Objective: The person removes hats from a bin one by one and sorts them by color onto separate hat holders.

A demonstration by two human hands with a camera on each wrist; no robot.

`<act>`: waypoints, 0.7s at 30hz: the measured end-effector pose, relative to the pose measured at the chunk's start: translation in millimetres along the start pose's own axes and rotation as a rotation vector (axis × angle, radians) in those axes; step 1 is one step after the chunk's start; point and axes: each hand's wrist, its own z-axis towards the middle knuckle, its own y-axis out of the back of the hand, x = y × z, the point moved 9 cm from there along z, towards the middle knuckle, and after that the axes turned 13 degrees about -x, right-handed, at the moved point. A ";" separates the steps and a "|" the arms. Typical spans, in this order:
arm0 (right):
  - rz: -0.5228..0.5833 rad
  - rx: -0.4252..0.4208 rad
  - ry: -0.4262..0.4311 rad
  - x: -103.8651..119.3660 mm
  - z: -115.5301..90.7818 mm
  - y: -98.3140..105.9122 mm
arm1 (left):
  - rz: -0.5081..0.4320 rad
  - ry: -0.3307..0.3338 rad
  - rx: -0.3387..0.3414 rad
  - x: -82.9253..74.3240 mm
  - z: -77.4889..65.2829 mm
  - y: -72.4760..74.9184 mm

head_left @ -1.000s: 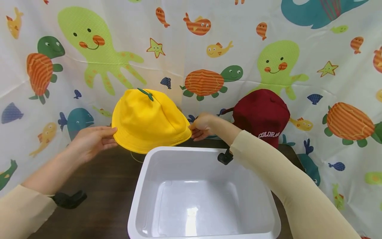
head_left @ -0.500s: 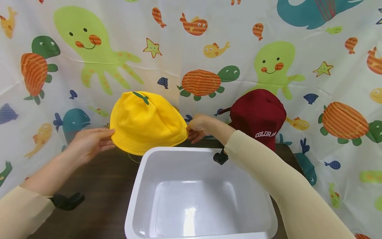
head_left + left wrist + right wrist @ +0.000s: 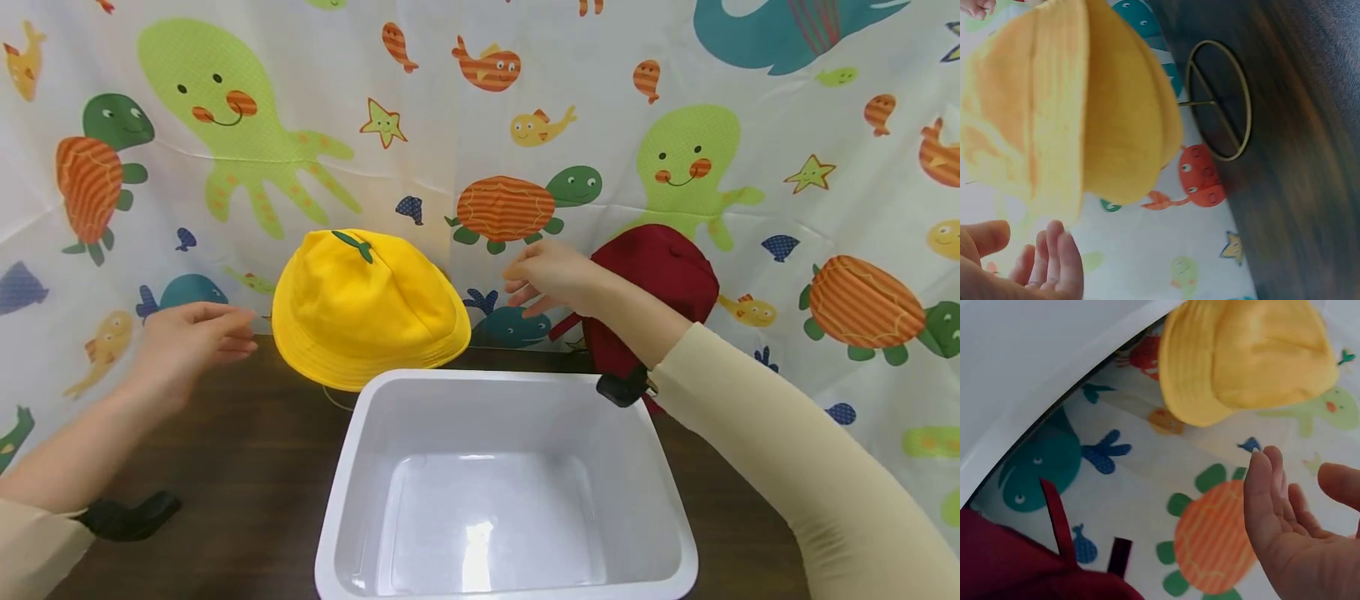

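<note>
- Both hands hang spread and hold nothing: the left hand (image 3: 187, 337) just left of the yellow cloth bucket hat (image 3: 369, 308), the right hand (image 3: 551, 279) between it and the maroon cap (image 3: 656, 275).
- Perched on a thin wire stand (image 3: 1219, 100), the hat sits near the dark wooden table's (image 3: 240, 467) back edge, behind the white plastic tub (image 3: 502, 492).
- Half a second ago both hands pinched the brim; now they are apart from it.
</note>
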 end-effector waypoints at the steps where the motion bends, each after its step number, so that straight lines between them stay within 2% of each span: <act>1: -0.009 -0.023 0.032 3.2 -7.0 8.2 | 0.030 -0.026 -0.019 -6.1 -1.5 4.5; 3: -0.053 -0.084 0.125 10.6 -22.7 25.5 | 0.118 -0.075 -0.052 -17.4 -5.9 12.4; 8: -0.305 -0.322 0.431 23.9 -67.5 64.4 | 0.340 -0.205 -0.133 -37.6 -23.1 28.6; 11: -0.382 -0.445 0.526 22.2 -95.7 83.0 | 0.416 -0.292 -0.215 -46.5 -37.0 38.5; 13: -0.402 -0.490 0.559 16.6 -112.1 92.9 | 0.434 -0.351 -0.278 -52.4 -46.6 46.8; 16: -0.477 -0.557 0.621 0.1 -134.4 108.8 | 0.464 -0.415 -0.335 -58.7 -59.4 57.6; 21: -0.546 -0.689 0.759 -40.9 -157.5 131.5 | 0.470 -0.574 -0.358 -62.1 -75.2 65.5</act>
